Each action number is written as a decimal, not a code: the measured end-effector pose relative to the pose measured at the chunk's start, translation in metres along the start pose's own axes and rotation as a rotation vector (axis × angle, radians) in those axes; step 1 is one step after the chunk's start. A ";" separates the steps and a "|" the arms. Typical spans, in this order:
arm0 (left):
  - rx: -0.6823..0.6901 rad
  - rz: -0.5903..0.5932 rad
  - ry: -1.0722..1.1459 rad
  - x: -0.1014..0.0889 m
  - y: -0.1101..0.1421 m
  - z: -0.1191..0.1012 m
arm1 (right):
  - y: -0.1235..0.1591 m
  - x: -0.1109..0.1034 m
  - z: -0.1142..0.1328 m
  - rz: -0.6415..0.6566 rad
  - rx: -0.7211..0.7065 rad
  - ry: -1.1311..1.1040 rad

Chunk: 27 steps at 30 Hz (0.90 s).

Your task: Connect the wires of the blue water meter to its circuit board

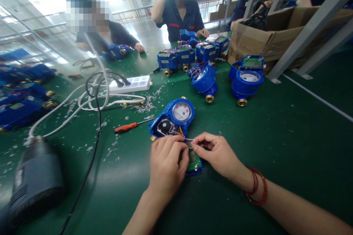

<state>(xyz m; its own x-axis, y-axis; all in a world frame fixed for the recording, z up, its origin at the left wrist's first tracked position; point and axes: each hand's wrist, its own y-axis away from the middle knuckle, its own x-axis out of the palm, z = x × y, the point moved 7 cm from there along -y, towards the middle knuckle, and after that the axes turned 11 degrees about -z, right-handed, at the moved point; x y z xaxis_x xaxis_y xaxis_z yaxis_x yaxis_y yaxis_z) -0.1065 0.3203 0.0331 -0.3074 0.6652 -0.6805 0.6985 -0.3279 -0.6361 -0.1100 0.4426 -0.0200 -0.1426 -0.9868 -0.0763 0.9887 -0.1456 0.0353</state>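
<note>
A blue water meter (172, 112) lies on the green table with its round dial facing up and its lower compartment uncovered. Thin wires (189, 140) run from that compartment to a green circuit board (193, 159) in a blue cover just below. My right hand (217, 152) pinches a white wire between thumb and forefinger; a red string bracelet is on that wrist. Bent over the board's left side is my left hand (168, 163), its fingers curled at the wires. What its fingertips hold, if anything, is hidden.
Left of the meter lies an orange-handled screwdriver (126, 127). A heat gun (37, 180), cables and a white power strip (131, 83) occupy the left side. Several blue meters (179, 57) and a cardboard box (256, 40) stand farther back. Co-workers sit across the table.
</note>
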 end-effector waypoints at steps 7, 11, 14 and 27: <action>0.011 0.012 0.009 0.000 0.002 -0.001 | 0.000 -0.001 -0.006 -0.010 0.068 -0.079; 0.007 0.032 -0.001 0.002 0.002 -0.001 | 0.001 0.001 -0.010 -0.021 0.135 -0.157; 0.018 0.046 -0.013 0.003 0.002 -0.001 | 0.001 0.001 -0.010 -0.036 0.168 -0.205; -0.005 -0.034 -0.074 0.007 0.002 0.007 | -0.001 0.000 -0.002 -0.024 0.111 -0.181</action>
<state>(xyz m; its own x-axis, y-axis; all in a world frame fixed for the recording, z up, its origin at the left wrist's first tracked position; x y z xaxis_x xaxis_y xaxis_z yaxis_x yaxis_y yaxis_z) -0.1117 0.3196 0.0239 -0.3778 0.6247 -0.6834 0.6901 -0.3021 -0.6576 -0.1107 0.4428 -0.0221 -0.1815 -0.9782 0.1011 0.9753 -0.1659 0.1460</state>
